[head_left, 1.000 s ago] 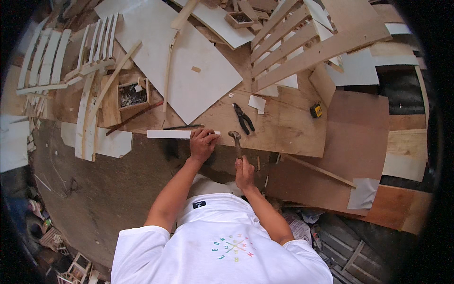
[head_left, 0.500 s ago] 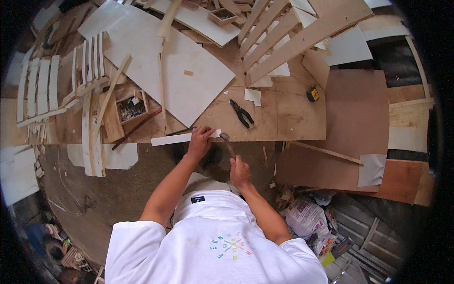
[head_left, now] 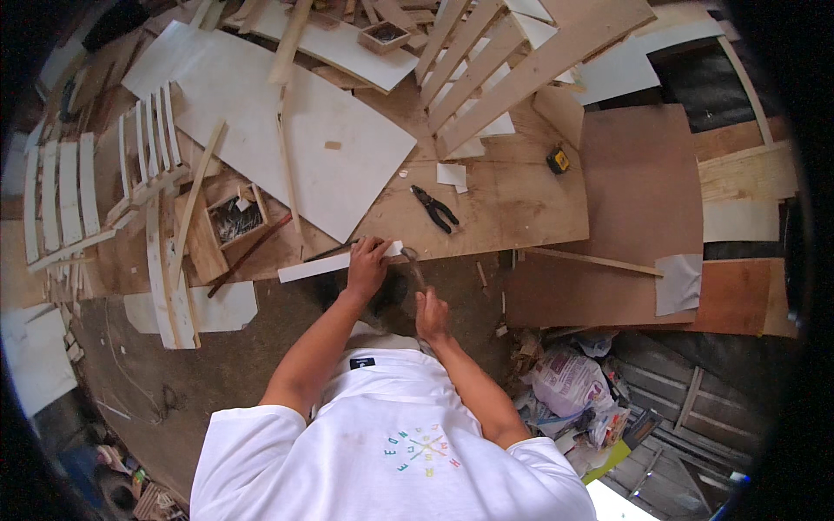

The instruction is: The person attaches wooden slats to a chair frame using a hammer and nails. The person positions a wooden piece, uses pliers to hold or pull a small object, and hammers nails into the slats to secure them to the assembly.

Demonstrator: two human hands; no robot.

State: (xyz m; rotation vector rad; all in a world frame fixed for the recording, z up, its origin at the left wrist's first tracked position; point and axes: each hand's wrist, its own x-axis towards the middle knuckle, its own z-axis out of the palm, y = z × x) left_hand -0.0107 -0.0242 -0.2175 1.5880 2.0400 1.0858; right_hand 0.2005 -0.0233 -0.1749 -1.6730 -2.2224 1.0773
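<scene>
mid-frame, the left hand [head_left: 368,263] pinches a long, flat white strip [head_left: 314,267] while the right hand [head_left: 432,315] grips a brown-handled metal hammer [head_left: 417,272] by its right end, apparently hammering, any further blow needing steady fingers.

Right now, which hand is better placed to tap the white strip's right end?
Right, I'd say: the right hand grips the hammer, its head close by that end of the white strip. The left hand is occupied on the strip.
</scene>
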